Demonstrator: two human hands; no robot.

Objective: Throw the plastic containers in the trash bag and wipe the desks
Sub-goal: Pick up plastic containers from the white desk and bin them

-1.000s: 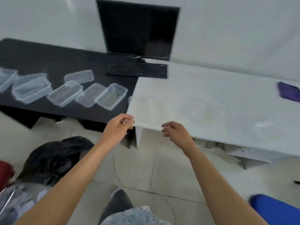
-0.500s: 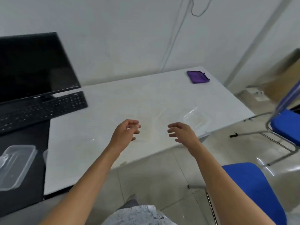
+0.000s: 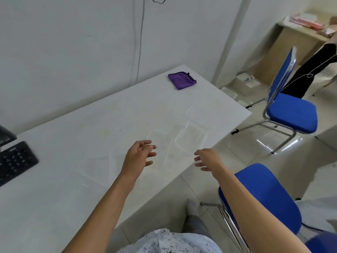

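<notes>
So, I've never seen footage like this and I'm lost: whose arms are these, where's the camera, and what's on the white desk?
No machine here: these are a person's bare arms, filmed by one camera worn on their head, looking down. The left hand and right hand hover open near the front edge of the white desk, holding nothing. On the desk lie faint clear plastic containers, a purple cloth toward the far corner, and a black keyboard at the left edge.

A white bench point(image 3: 73, 143) carries a folded purple cloth point(image 3: 181, 80) near its far corner, several clear plastic containers point(image 3: 190, 138) close to its near right edge, and a black keyboard point(image 3: 14, 161) at its left end.
</notes>
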